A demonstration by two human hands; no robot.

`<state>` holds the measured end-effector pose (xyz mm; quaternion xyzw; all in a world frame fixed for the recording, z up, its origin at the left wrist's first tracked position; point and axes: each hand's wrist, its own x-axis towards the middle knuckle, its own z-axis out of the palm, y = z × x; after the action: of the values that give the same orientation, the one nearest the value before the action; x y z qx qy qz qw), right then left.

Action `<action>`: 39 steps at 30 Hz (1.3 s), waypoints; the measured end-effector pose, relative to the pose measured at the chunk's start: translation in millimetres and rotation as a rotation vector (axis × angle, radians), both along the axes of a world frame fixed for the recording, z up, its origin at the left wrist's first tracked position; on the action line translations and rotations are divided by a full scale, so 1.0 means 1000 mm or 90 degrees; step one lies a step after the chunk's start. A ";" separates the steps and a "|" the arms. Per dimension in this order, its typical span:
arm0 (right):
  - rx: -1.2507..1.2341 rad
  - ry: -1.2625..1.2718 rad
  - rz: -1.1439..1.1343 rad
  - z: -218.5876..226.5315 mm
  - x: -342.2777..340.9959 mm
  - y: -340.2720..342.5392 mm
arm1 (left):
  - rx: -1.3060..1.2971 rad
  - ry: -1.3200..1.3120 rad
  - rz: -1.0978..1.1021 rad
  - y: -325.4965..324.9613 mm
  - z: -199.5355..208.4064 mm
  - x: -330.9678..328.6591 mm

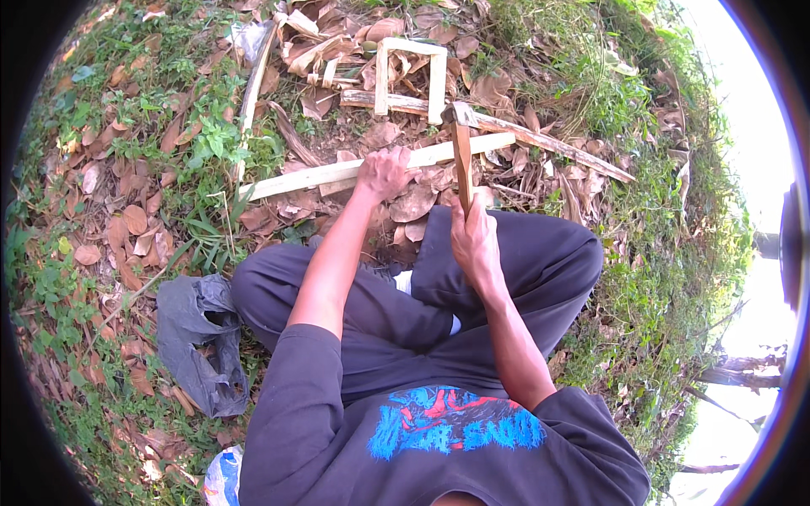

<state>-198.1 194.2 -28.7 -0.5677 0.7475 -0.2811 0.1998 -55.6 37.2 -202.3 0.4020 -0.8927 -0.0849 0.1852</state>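
My left hand (386,174) is closed over the middle of a pale wooden strip (295,180), which lies slantwise in front of my crossed legs. A second piece of wood shows partly beneath the strip near that hand. My right hand (475,240) grips the lower handle of a hammer (462,156). The hammer stands nearly upright, its metal head up and close to the strip's right part; whether they touch I cannot tell. Beyond it, a three-sided wooden frame (412,48) lies on the leaves, its open side toward me.
A long split branch (557,145) runs across the ground at the right, and another long strip (254,88) lies at the left. A black plastic bag (190,337) rests beside my left knee, with a colourful package (223,479) nearer. Dry leaves (135,221) and grass surround me.
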 end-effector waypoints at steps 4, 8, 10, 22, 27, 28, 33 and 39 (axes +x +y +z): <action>0.229 -0.034 -0.032 -0.011 0.004 0.007 | 0.036 -0.025 -0.003 -0.008 -0.001 -0.003; 0.066 -0.038 -0.012 0.009 0.009 0.013 | -0.067 0.012 0.031 -0.014 -0.019 0.007; 0.069 -0.054 -0.043 0.020 0.017 0.010 | -0.191 0.062 -0.007 -0.013 -0.019 0.007; 0.123 0.009 -0.026 -0.040 0.004 0.018 | -0.038 0.012 -0.008 -0.010 0.011 -0.002; 0.047 0.000 -0.051 -0.018 0.016 0.035 | -0.042 0.015 0.003 -0.002 0.004 0.002; 0.048 0.003 -0.051 -0.016 0.017 0.036 | -0.043 0.017 0.005 -0.002 0.004 0.002; 0.127 -0.040 -0.066 0.004 0.025 0.025 | -0.038 0.024 -0.004 -0.003 0.004 0.001; 0.094 0.010 -0.006 -0.025 0.011 0.026 | -0.063 0.021 0.014 -0.009 0.004 -0.001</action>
<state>-186.9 219.8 -53.9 -0.5500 0.7705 -0.2217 0.2339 -57.1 28.3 -198.2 0.4004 -0.8883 -0.0450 0.2202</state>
